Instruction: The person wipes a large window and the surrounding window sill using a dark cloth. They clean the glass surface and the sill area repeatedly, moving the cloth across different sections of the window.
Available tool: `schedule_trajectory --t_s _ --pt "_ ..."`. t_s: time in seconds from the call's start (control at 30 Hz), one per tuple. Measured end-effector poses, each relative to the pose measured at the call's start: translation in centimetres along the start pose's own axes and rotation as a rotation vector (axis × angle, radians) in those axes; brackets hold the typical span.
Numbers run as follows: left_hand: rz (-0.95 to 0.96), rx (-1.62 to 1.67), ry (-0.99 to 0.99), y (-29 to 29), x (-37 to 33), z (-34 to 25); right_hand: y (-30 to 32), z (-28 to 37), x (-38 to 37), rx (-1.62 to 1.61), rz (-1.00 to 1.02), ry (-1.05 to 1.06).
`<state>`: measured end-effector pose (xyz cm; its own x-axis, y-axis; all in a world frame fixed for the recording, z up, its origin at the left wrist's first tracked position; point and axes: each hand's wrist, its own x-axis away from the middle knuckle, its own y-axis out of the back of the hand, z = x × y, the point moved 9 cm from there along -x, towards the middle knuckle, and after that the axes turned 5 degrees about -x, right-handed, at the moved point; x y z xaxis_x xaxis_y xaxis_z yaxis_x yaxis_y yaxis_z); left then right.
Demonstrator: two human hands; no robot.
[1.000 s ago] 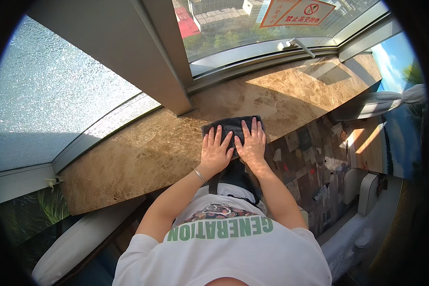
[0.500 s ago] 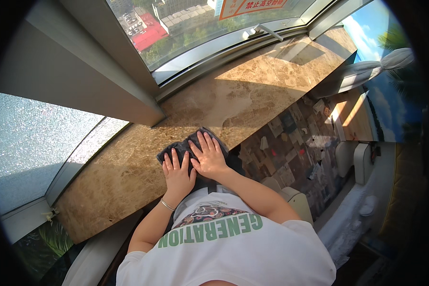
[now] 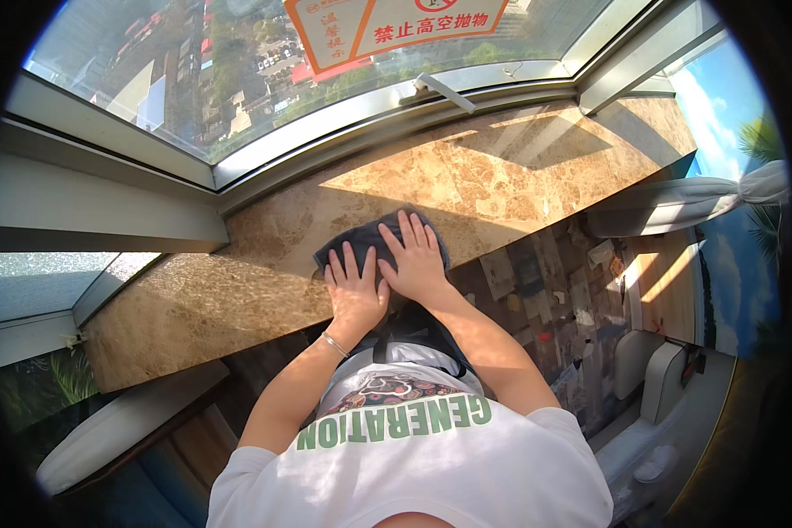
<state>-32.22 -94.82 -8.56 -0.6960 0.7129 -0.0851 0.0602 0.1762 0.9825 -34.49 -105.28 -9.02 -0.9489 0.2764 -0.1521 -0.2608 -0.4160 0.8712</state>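
Observation:
A dark grey cloth lies folded on the brown marble window sill, close to its near edge. My left hand rests flat on the left part of the cloth, fingers spread, a bracelet on its wrist. Slightly farther forward, my right hand presses flat on the right part, its fingers also stretched out. Both palms cover much of the cloth's near side.
Beyond the sill stands a window with a white handle and an orange-and-white sticker. A grey pillar juts in at left. At right hang a tied white curtain and a beach-scene wall; a patterned floor lies below.
Both hands and the cloth have slid to the right along the sill, away from the pillar. The view has turned, so more of the window and sticker shows.

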Motion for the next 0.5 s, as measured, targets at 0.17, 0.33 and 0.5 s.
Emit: schedule_trajectory --t_s 0.17,0.33,0.5 --pt "-0.041 0.137 -0.162 -2.7 -6.3 -11.1 5.6 -12.3 1.8 0.142 0.0 -0.159" --pt "-0.039 0.224 -0.24 -4.6 -10.4 -17.1 9.6 -20.5 3.3 0.14 -0.022 -0.405" --pt "0.016 0.225 -0.199 -4.9 -13.4 -16.4 9.7 -20.6 3.1 0.15 -0.193 -0.477"
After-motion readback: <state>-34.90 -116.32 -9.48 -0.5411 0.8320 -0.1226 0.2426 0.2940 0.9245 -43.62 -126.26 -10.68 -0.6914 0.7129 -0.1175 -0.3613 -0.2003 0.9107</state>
